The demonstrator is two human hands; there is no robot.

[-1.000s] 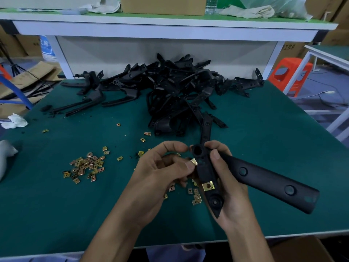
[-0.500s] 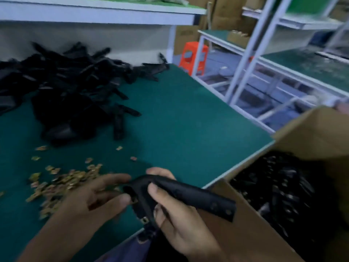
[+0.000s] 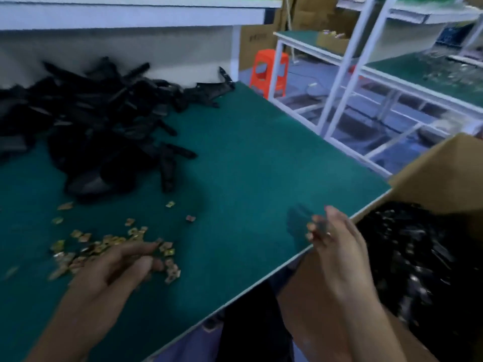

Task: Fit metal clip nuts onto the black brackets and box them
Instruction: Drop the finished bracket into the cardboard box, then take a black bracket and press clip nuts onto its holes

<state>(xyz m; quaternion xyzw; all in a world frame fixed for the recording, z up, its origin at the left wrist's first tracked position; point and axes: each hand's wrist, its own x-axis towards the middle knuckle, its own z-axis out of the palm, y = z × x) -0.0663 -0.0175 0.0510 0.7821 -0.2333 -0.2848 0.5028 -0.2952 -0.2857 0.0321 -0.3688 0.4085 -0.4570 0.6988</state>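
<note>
My left hand [image 3: 115, 267] reaches onto the scatter of gold metal clip nuts [image 3: 78, 244] on the green table [image 3: 248, 165], its fingertips touching them; blur hides any pinch. My right hand [image 3: 337, 246] hovers at the table's right edge beside the open cardboard box [image 3: 444, 178], fingers loosely curled and holding nothing. Inside the box lie several black brackets [image 3: 418, 257]. A heap of loose black brackets [image 3: 104, 126] covers the far left of the table.
A few stray clip nuts [image 3: 190, 218] lie between the heap and my hands. Beyond the table's right edge stand white-framed benches [image 3: 347, 82] and an orange stool [image 3: 269, 69]. A white shelf [image 3: 130, 14] runs along the back.
The bracket my right hand held is gone from it, and that hand now hangs by the box. My left hand has dropped onto the clip nuts. The view has swung right.
</note>
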